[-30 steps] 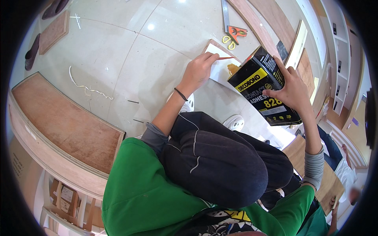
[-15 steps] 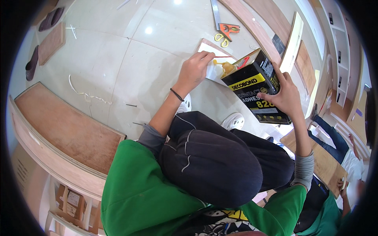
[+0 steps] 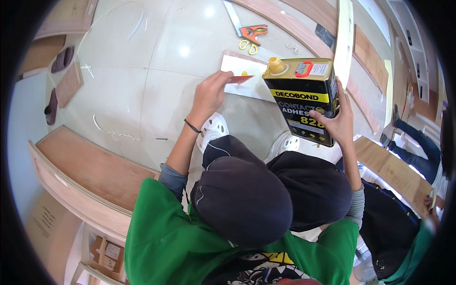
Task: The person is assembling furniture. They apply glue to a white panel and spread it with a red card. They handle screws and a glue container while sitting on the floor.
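Note:
My right hand (image 3: 339, 118) grips the side of a black and yellow metal can of contact adhesive (image 3: 293, 109), thumb across its front. The can stands nearly upright, with yellow glue around its open spout (image 3: 277, 65) and a red handle on top. Pinched in my left hand (image 3: 209, 96) is a thin, flat reddish-brown piece, like a glue spreader (image 3: 242, 79). It is over a white board (image 3: 254, 91) on the floor, apart from the spout. A dab of yellow glue (image 3: 244, 73) shows just beyond the spreader; whether the two touch I cannot tell.
Beyond the board lie yellow-handled scissors (image 3: 249, 46) and an orange-and-steel combination square (image 3: 253, 33). Long wooden panels (image 3: 304, 35) run along the far right. A curved wooden piece (image 3: 95, 166) is at left. Another person (image 3: 401, 261) works by a plank (image 3: 394, 168) at right.
The can has tipped back from a pouring tilt toward upright, and its spout has come away from the spreader. My left hand has drawn the spreader left, turning its flat face into view.

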Demonstrator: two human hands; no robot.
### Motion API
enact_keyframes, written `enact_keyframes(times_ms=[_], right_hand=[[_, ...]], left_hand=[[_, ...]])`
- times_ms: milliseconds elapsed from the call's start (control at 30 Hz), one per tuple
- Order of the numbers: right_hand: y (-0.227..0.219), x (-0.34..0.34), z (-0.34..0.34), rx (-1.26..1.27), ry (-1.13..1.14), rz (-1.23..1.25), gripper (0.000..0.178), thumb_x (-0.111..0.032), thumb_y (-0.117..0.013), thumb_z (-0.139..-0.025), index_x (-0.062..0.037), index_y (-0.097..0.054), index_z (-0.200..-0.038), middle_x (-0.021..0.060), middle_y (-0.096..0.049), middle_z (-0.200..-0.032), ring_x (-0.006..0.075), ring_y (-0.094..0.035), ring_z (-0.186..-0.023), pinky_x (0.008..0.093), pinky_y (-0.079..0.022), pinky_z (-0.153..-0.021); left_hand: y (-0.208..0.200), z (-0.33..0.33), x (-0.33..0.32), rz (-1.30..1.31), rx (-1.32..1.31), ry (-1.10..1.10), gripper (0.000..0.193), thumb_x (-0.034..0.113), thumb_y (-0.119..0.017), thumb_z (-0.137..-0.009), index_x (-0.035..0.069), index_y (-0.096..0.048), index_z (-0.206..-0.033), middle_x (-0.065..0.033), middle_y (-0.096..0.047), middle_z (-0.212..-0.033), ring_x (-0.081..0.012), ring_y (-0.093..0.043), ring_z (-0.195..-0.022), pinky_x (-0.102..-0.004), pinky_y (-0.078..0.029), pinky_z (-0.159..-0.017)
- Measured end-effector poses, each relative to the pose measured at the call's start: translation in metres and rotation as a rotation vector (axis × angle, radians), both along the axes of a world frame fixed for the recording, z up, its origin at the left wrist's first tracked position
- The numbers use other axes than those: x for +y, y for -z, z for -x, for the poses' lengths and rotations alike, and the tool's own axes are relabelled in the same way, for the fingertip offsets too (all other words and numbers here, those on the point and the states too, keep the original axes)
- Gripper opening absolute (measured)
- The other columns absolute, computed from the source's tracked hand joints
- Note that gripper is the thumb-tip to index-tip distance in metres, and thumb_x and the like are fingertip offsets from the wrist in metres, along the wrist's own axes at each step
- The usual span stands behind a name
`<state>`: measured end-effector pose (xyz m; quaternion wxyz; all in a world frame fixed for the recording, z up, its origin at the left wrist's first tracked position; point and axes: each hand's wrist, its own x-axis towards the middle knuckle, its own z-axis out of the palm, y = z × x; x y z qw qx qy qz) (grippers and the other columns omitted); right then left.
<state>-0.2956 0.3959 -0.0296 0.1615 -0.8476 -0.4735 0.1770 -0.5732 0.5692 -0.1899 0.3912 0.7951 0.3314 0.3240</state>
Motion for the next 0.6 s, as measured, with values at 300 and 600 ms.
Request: enact_keyframes(times_ms=[300,600], right_hand=[[0.038,-0.113,-0.009,-0.106,0.288,-0.254,0.106,-0.033,-0.094,-0.057,0.0053,-0.038,-0.139,0.0185,-0.054,-0.115,0.0327,-0.054,-0.108,0.0418,-0.046,-0.094],[0.125,-0.240,0.026,-0.154,1.042,-0.534,0.106,-0.033,-0.094,-0.060,0.0034,-0.033,-0.137,0.0163,-0.045,-0.122,0.0286,-0.048,-0.114,0.0396,-0.043,-0.096]], left_hand=[[-0.009,-0.022,0.037,-0.519,0.258,0.277,0.041,-0.007,-0.059,-0.075,0.009,-0.070,-0.112,-0.0115,-0.067,-0.095,-0.0280,-0.067,-0.091,-0.0391,-0.056,-0.076],[-0.022,-0.056,0.039,-0.656,0.394,0.521,0.029,0.001,-0.064,-0.082,0.014,-0.071,-0.106,-0.0062,-0.062,-0.091,-0.0238,-0.062,-0.084,-0.0370,-0.050,-0.069]])
